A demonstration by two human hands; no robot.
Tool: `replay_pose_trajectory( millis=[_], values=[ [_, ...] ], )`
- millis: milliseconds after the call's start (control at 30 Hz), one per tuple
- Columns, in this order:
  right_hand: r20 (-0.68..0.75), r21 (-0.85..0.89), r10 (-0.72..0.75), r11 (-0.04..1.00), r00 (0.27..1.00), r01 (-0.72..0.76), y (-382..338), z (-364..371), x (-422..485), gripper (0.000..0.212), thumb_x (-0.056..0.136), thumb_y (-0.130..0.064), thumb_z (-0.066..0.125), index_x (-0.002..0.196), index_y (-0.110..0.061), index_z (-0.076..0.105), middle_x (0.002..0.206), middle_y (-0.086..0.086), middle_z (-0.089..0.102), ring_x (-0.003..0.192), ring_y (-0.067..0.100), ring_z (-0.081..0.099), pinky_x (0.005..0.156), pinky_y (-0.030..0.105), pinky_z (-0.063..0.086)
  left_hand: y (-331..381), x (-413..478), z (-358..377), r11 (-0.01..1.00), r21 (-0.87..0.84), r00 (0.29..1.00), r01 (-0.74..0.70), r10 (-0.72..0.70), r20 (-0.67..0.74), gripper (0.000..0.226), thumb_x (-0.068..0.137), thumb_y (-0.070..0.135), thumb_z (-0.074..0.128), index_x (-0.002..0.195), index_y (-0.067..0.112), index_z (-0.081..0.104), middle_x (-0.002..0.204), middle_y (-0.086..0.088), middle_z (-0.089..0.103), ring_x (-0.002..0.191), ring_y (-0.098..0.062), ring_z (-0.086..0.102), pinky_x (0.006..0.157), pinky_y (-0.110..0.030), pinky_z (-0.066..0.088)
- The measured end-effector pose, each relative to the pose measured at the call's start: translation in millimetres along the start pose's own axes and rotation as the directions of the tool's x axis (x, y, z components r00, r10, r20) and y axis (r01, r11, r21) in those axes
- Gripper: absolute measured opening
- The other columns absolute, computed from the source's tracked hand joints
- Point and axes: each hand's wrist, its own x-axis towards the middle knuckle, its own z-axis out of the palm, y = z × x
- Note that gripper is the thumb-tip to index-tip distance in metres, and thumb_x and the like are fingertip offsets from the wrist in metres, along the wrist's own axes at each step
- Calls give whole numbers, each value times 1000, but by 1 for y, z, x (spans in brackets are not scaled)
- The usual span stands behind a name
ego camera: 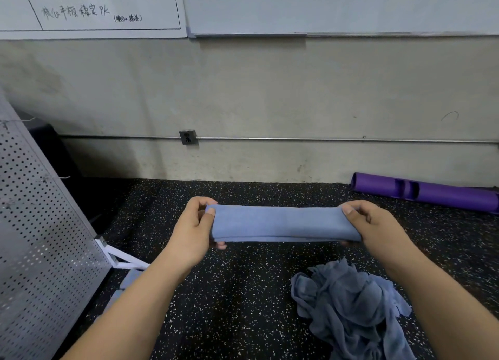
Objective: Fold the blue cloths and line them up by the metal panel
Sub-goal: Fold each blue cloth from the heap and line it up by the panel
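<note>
Nearest the camera, a crumpled pile of blue cloths (pixel 348 305) lies on the black speckled floor (pixel 237 305) at the near right, just beside the right forearm. Both forearms reach forward from the bottom edge. Further out, the two hands hold a folded blue cloth (pixel 283 223) stretched level between them, above the floor. The left hand (pixel 193 230) pinches its left end, thumb on top and fingers curled beneath; the right hand (pixel 378 230) pinches the right end the same way. The cloth is a long narrow band with layered edges along its near side. At the left stands the perforated metal panel (pixel 40 238), tilted, on a white foot. Beside that foot, pale blue cloth (pixel 129 278) shows, partly hidden by the left forearm. A purple roll (pixel 432 193) lies at the far right against the wall, which carries a socket (pixel 188 137).
</note>
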Motion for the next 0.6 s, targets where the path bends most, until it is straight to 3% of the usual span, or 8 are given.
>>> replay_pose_trajectory(
  millis=[133,200,300,433,533,600],
  values=[
    [14,82,50,995,999,-51,-4,2,-3,20,109,-33,58,103,-28,76,109,16,67,62,29,68,61,39,64,2,-1,3,1000,7,1000,-24,24,-8,18,114,21,45,115,31,61,113,-21,62,53,-25,56,59,-42,61],
    [54,156,91,983,994,-99,-5,3,-3,24,111,-31,56,101,-29,78,110,20,65,64,31,62,61,35,62,4,-3,5,1000,-6,999,-29,29,-13,20,114,21,46,113,28,65,113,-22,63,54,-22,54,59,-42,61],
    [98,267,171,944,980,-191,-7,4,-3,27,111,-30,55,102,-23,80,110,19,62,66,31,59,72,41,65,6,-5,6,996,-89,1000,14,-14,-8,21,113,22,51,112,24,72,117,-22,63,56,-19,54,62,-37,60],
    [216,313,229,905,949,-289,-9,0,-4,20,105,-25,65,118,-17,78,115,19,68,83,35,75,85,45,66,8,-5,2,973,-210,995,99,-90,54,17,104,23,69,120,21,72,118,-21,63,62,-20,58,74,-41,65],
    [228,273,195,928,954,-255,-3,-3,-4,30,96,-16,76,126,-17,74,112,19,74,95,34,78,89,45,66,6,-5,-3,982,-152,993,110,-101,65,25,102,12,71,124,24,70,121,-21,67,70,-29,69,79,-49,67],
    [175,273,175,937,969,-218,-2,-3,-2,32,96,-14,75,128,-15,72,104,17,79,92,33,79,85,40,67,4,-4,-5,988,-114,994,105,-100,47,26,103,11,70,123,27,70,119,-22,67,70,-32,72,78,-53,67]
  ],
)
